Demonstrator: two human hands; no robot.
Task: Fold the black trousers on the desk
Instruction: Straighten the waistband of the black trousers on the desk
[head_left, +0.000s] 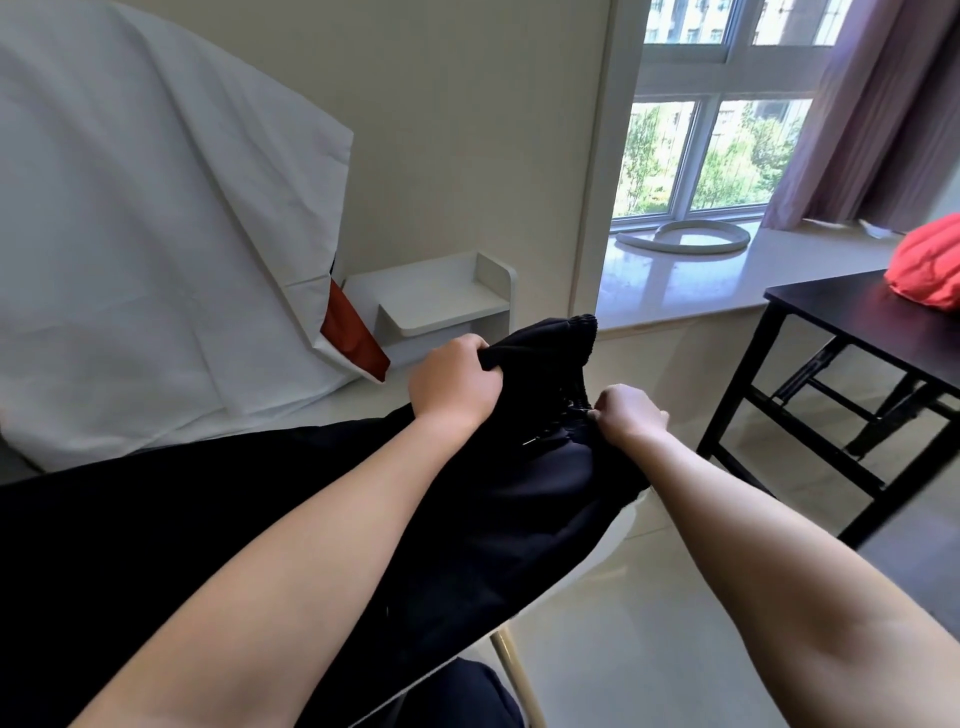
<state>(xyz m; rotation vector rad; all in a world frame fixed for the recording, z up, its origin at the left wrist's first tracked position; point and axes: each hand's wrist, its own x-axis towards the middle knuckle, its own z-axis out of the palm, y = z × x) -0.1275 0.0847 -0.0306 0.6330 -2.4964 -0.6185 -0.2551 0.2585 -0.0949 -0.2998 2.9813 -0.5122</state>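
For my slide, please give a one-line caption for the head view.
Both hands, left and right, grip the waistband end of black trousers over a desk.

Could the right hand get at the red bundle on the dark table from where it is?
Probably not: the right hand grips the black trousers, and open floor separates it from the red bundle.

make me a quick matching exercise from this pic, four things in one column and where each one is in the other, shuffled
Things:
1. red bundle
2. white hose
3. black trousers
4. white sheet

Places:
A. gripped in both hands
B. on the windowsill
C. on the dark table at right
D. draped at left, behind the desk

Pairs: 1-C, 2-B, 3-A, 4-D
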